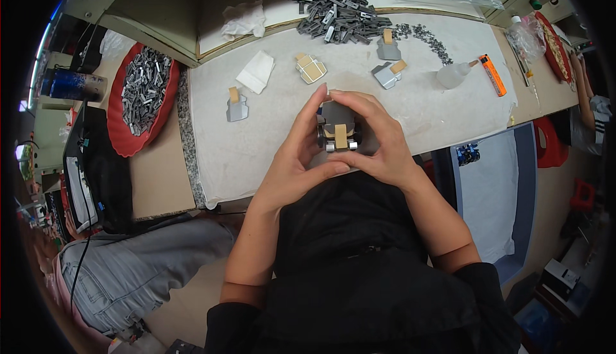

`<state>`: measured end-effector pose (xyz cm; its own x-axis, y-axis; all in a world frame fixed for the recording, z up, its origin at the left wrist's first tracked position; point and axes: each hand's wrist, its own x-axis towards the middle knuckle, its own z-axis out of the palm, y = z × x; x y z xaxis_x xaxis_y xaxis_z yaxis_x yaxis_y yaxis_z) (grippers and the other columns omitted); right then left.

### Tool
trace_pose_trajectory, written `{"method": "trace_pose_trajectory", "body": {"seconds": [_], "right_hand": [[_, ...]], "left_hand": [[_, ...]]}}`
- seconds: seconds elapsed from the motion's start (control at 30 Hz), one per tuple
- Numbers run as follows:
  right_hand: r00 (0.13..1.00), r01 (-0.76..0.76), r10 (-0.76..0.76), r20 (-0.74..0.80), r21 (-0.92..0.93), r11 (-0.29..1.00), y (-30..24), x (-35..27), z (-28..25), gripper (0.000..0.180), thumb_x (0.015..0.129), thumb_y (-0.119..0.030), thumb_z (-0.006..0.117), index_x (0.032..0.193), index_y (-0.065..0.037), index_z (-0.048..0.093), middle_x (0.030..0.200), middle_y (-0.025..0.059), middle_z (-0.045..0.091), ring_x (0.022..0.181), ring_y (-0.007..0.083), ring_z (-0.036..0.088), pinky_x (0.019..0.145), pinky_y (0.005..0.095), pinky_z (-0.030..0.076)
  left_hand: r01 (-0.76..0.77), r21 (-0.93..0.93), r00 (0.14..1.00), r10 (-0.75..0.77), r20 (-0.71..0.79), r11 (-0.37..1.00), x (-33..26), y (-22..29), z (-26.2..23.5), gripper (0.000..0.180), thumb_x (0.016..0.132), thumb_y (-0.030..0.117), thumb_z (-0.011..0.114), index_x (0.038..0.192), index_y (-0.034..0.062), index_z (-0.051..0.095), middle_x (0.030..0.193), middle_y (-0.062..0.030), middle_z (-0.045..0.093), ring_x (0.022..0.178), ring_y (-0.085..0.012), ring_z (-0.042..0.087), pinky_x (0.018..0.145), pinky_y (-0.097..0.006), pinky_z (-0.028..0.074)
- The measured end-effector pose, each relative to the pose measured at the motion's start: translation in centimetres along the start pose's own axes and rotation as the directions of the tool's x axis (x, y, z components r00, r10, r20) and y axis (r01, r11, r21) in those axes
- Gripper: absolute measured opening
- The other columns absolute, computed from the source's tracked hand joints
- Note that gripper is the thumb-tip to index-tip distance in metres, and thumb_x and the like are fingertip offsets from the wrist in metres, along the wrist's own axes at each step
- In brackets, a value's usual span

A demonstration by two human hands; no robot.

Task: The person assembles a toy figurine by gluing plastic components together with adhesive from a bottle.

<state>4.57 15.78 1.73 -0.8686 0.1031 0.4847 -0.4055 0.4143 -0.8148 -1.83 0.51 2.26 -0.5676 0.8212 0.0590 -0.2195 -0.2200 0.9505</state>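
"How do the hands sit?"

"The left hand (296,155) and right hand (380,137) curve together, closed round the sides of a dark grey, wheeled, toy-car-like piece (335,115) with a tan strip (341,137) at its near end, over the near part of the white-covered worktop (417,120)."

"How will it handle?"

"Light and stiff, I'd judge, perhaps slippery; grip the body's sides, sparing the wheels."

"And beyond?"

"A silver-grey plate with a tan block (237,110) lies left; dark grey slim parts (343,20) heap at the far side."
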Motion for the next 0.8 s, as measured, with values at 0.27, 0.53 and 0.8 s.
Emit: {"method": "trace_pose_trajectory", "body": {"seconds": [0.27,0.53,0.8], "right_hand": [[0.997,-0.007,0.006,0.072,0.005,1.000,-0.3,0.1,0.2,0.065,0.061,0.003,0.064,0.122,-0.005,0.043,0.120,0.0108,0.050,0.106,0.0309,0.049,0.088,0.0362,0.042],[0.995,-0.038,0.025,0.095,0.147,0.988,-0.7,0.0,0.1,0.069,0.066,0.002,0.061,0.129,-0.005,0.033,0.120,0.0118,0.049,0.109,0.0284,0.048,0.092,0.0350,0.039],[0.915,-0.402,0.328,0.233,0.564,0.721,-0.3,0.1,-0.6,0.048,0.084,-0.005,0.051,0.129,-0.005,0.034,0.106,0.0106,0.054,0.095,0.0127,0.050,0.082,0.0251,0.039]], "left_hand": [[-0.063,0.092,0.996,0.069,-0.065,0.994,-0.3,-0.7,-0.2,0.083,0.069,-0.006,0.066,0.137,0.0062,0.020,0.140,-0.0097,0.023,0.122,-0.0208,0.034,0.098,-0.035,0.035],[-0.163,0.211,0.965,0.200,-0.171,0.964,-0.5,-1.3,0.1,0.072,0.067,-0.007,0.067,0.131,0.0025,0.033,0.132,-0.0120,0.037,0.117,-0.0195,0.042,0.095,-0.032,0.038],[-0.099,0.252,0.975,0.145,-0.170,0.963,-0.5,-1.1,0.5,0.071,0.066,-0.002,0.070,0.128,0.0013,0.036,0.128,-0.0113,0.042,0.113,-0.0184,0.045,0.093,-0.031,0.039]]}}
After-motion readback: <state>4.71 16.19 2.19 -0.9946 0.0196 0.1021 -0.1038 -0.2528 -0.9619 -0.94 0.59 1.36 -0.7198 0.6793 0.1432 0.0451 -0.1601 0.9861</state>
